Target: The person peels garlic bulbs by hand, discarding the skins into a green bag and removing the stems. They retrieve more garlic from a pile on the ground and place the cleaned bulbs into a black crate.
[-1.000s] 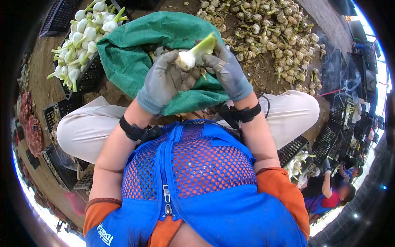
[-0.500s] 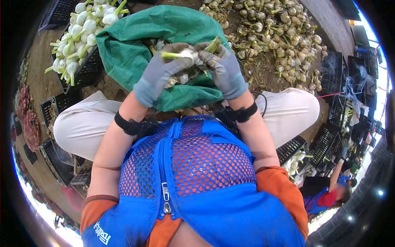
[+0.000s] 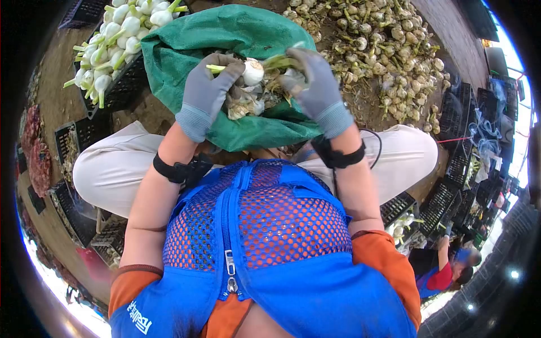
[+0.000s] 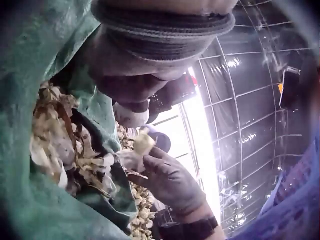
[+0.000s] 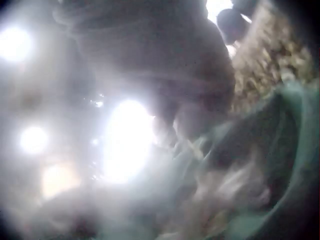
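In the head view my gloved left hand (image 3: 205,93) grips a white garlic bulb (image 3: 253,72), its trimmed green stem poking out on the left between the fingers. Dry outer skin (image 3: 277,62) stretches from the bulb toward my gloved right hand (image 3: 316,87), whose fingertips pinch its end. Both hands are over an open green sack (image 3: 174,59). Loose peelings (image 3: 245,106) lie in the sack below the bulb. The left wrist view shows the right hand (image 4: 175,182) with a pale piece at its fingertips. Glare and blur wash out the right wrist view.
A black crate (image 3: 121,84) heaped with cleaned garlic (image 3: 115,42) stands at upper left. Unpeeled garlic (image 3: 389,56) is spread over the floor at upper right. More black crates (image 3: 437,203) line the right side, near another person (image 3: 442,267). Crossed legs (image 3: 118,169) flank the sack.
The bulb has been turned so its stem now points left in the left hand. The right hand has moved right, away from the bulb, drawing outer skin out with it.
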The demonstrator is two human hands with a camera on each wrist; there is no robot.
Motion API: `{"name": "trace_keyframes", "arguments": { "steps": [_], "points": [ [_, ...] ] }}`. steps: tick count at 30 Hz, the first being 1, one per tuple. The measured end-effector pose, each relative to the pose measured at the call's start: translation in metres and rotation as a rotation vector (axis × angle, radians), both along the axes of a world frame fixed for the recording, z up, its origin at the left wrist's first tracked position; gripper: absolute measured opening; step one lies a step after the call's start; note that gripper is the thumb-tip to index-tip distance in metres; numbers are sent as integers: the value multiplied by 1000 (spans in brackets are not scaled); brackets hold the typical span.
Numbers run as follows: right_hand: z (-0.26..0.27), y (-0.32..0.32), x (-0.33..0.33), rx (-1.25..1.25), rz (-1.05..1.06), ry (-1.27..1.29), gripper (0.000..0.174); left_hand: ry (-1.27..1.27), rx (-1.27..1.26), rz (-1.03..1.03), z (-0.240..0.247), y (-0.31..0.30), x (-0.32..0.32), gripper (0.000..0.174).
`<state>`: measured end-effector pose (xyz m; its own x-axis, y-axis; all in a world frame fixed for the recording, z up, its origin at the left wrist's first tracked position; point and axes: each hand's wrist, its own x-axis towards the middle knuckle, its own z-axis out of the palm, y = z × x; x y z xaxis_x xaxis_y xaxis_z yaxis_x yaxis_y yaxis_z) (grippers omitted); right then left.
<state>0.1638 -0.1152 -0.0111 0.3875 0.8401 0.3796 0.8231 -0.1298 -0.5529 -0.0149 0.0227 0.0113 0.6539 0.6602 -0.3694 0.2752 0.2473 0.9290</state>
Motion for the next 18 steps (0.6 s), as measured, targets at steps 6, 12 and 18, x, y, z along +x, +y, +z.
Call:
{"name": "trace_keyframes", "arguments": {
  "steps": [6,12,18],
  "points": [
    [-4,23,-33,111,24,-29,11,86,250,-78,5,-14,0,23],
    [-38,6,4,-60,-140,-119,6,-102,234,-28,4,-12,-4,20],
    [21,14,-38,181,70,57,8,-48,296,-6,8,-15,-3,18]
  ]
}}
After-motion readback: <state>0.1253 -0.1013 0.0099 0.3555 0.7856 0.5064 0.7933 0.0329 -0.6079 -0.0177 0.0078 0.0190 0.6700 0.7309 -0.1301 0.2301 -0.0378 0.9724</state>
